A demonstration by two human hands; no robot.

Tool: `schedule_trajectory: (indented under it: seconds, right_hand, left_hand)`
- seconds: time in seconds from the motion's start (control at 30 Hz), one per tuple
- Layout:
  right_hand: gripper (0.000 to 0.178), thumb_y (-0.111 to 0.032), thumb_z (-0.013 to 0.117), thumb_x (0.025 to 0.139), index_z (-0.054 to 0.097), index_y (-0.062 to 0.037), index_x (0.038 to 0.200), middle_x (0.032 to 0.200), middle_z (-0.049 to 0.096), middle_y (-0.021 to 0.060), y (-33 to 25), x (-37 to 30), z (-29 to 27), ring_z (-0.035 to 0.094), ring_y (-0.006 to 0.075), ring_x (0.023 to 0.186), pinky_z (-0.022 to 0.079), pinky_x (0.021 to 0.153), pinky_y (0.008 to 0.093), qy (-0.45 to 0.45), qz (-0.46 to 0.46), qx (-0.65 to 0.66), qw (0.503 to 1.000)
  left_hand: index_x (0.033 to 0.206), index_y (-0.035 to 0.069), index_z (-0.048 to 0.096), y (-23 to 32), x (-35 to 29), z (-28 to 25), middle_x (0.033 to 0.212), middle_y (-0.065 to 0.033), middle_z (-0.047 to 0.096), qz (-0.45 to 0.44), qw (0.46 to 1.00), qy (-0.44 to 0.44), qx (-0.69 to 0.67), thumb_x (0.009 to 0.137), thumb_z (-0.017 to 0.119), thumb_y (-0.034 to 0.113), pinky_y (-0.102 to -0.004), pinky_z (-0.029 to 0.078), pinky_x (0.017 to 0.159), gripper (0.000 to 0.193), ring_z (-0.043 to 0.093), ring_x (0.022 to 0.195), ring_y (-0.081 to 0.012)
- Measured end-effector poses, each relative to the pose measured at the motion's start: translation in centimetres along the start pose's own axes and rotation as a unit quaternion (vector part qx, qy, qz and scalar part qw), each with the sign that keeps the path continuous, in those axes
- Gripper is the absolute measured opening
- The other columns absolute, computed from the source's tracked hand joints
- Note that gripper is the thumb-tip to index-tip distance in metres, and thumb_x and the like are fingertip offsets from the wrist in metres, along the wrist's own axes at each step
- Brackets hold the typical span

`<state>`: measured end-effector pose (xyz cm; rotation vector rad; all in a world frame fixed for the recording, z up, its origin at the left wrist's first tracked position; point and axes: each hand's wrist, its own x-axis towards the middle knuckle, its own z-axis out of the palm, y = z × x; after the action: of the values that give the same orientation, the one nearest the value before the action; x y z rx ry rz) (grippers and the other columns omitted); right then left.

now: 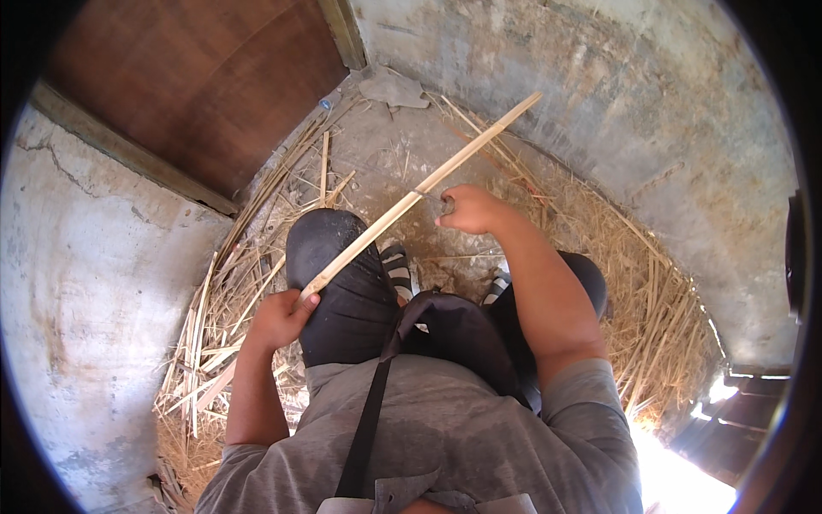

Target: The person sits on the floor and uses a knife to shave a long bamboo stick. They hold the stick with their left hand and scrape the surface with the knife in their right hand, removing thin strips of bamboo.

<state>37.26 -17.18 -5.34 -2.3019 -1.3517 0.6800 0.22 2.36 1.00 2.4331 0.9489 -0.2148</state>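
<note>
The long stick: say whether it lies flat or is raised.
Raised and slanted: the long stick is held by the left hand and the right hand.

No packages, labels, signs or screens appear here.

Straw litter (pixel 651 325), wooden door (pixel 205 77)

Running between the fingers of the left hand (pixel 278 319) and those of the right hand (pixel 469 208), the cane strip (pixel 411 201) is showing pale tan, almost cream. Beneath the fingers, the trousers (pixel 342 283) are showing black, and the sandals (pixel 398 270) are showing black-and-white stripes. Around them the straw litter (pixel 223 325) is glowing dry yellow. Beyond the fingertips, the wall (pixel 616 94) is looking mottled grey and the door (pixel 197 77) reddish brown.
</note>
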Motion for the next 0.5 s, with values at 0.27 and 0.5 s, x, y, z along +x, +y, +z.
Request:
schedule_trajectory:
  seconds: [0.27,0.5]
  right_hand:
    - [0.053,-0.04,0.077,0.082,0.069,-0.005,0.122,0.118,0.069,0.0221,-2.8,-0.4,-0.3,0.064,0.0399,0.113,0.051,0.096,0.0458,-0.061,-0.039,-0.027,0.997]
    - [0.056,-0.04,0.077,0.082,0.068,-0.0033,0.122,0.119,0.068,0.022,1.8,0.2,0.0,0.063,0.0403,0.114,0.051,0.097,0.0464,0.051,0.042,0.01,0.998]
  left_hand:
    - [0.077,-0.001,0.063,0.1,-0.1,-0.1,0.07,-0.0239,0.062,-0.001,1.0,-0.001,-0.004,0.095,0.062,0.059,-0.048,0.048,0.067,0.063,0.063,0.07,-0.0435]
    - [0.078,-0.001,0.063,0.0,0.0,0.0,0.071,-0.0237,0.063,-0.002,1.0,-0.003,-0.011,0.095,0.059,0.062,-0.0481,0.048,0.067,0.065,0.063,0.071,-0.0437]
